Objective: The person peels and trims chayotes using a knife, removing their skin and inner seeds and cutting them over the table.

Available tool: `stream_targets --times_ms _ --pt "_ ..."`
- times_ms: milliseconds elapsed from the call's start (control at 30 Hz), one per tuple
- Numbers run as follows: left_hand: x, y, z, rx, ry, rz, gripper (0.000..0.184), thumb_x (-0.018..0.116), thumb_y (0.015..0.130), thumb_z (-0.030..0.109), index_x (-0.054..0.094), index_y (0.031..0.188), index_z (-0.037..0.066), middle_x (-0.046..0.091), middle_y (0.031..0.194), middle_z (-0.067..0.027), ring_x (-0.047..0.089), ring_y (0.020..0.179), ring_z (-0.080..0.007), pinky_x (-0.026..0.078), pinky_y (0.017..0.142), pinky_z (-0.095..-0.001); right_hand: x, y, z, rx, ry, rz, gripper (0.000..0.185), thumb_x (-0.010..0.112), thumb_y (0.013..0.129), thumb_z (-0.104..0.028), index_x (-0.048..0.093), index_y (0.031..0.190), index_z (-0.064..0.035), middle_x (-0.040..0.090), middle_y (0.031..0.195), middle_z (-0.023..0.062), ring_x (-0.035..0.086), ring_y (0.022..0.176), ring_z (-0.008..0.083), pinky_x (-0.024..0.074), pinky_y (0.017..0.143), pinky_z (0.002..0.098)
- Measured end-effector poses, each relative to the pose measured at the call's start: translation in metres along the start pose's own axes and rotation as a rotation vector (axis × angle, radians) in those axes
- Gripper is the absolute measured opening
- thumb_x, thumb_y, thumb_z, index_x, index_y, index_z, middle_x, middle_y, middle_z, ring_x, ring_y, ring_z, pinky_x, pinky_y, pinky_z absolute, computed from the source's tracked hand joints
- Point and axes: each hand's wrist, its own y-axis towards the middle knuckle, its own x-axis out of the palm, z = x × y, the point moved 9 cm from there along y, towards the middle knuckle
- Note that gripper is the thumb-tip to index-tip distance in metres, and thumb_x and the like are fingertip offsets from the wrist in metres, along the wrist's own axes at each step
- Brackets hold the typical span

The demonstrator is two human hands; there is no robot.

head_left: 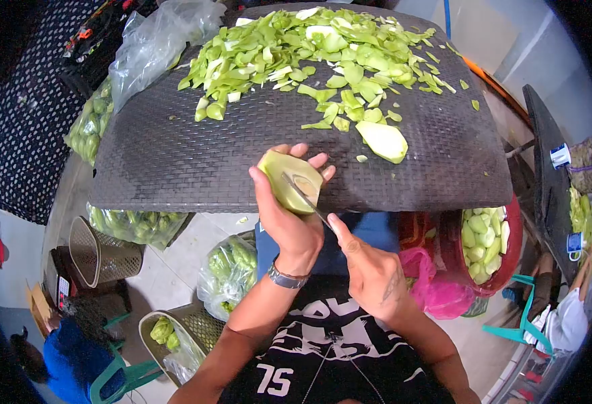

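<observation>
- Left hand (290, 232): palm up, fingers and thumb curled around a pale green vegetable piece (276, 176), its cut face turned toward the right hand.
- Vegetable piece: held up at the near edge of the bench (168, 155); it could not be told whether it touched the surface.
- Right hand (375, 277): fingers closed around a knife (303, 196), handle hidden in the grip. The blade lay slantwise across the cut face, beside the hollow.
- Watch (288, 276): on the left wrist.
- Bench: dark woven top. A broad heap of green peelings (309, 50) covered the far side; a second pale piece (383, 143) lay apart from the hands, on the near side of the heap.
- Clear bag (168, 47): at the far left corner of the bench.
- Red tub (517, 236): below the bench on the right, filled with pale pieces.
- Pink bag (437, 289): just beside the tub.
- Basket (117, 249): on the floor, left side.
</observation>
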Motion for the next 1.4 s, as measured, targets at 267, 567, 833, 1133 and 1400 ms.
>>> stream_targets --times_ms 267,567,833,1133,1400 --pt "-0.011 0.013 -0.005 0.082 0.200 0.023 0.055 0.044 0.110 0.052 0.046 0.138 0.004 0.061 0.117 -0.0173 0.068 0.093 -0.0331 0.060 0.080 -0.0542 0.006 -0.002 -0.010 0.138 -0.059 -0.222 0.090 0.063 0.080 0.008 0.031 0.163 -0.0066 0.069 0.099 0.0203 0.072 0.079 0.0376 0.0590 0.070 0.0471" --pt "-0.002 0.040 0.002 -0.250 -0.122 -0.045 0.051 0.046 0.109 0.043 0.054 0.133 0.000 0.066 0.113 -0.0188 0.065 0.108 -0.0367 0.050 0.105 -0.0529 -0.019 0.000 0.006 0.507 0.489 -0.248 0.061 0.050 0.107 -0.006 0.029 0.164 -0.0084 0.073 0.107 0.0278 0.075 0.067 0.0273 0.0596 0.066 0.0398" --pt "0.003 0.032 0.000 -0.236 -0.121 -0.145 0.052 0.046 0.108 0.043 0.052 0.138 0.001 0.066 0.114 -0.0164 0.067 0.104 -0.0365 0.051 0.103 -0.0556 -0.015 0.002 0.003 0.461 0.464 -0.205 0.062 0.051 0.106 -0.004 0.028 0.164 -0.0079 0.068 0.123 0.0334 0.079 0.080 0.0318 0.0622 0.071 0.0399" --pt "0.006 0.029 0.001 -0.200 -0.055 -0.169 0.054 0.046 0.108 0.045 0.051 0.139 0.000 0.068 0.112 -0.0184 0.070 0.100 -0.0374 0.055 0.097 -0.0558 -0.011 -0.002 0.008 0.445 0.446 -0.185 0.061 0.050 0.106 -0.004 0.031 0.163 -0.0089 0.073 0.099 0.0237 0.075 0.069 0.0243 0.0590 0.064 0.0366" --pt "0.009 0.022 -0.008 -0.243 0.043 -0.165 0.055 0.046 0.108 0.047 0.052 0.137 0.000 0.067 0.113 -0.0191 0.071 0.094 -0.0367 0.057 0.093 -0.0554 0.012 -0.007 0.030 0.532 0.699 -0.205 0.060 0.051 0.107 -0.007 0.032 0.164 -0.0109 0.074 0.087 0.0158 0.069 0.058 0.0156 0.0570 0.056 0.0323"
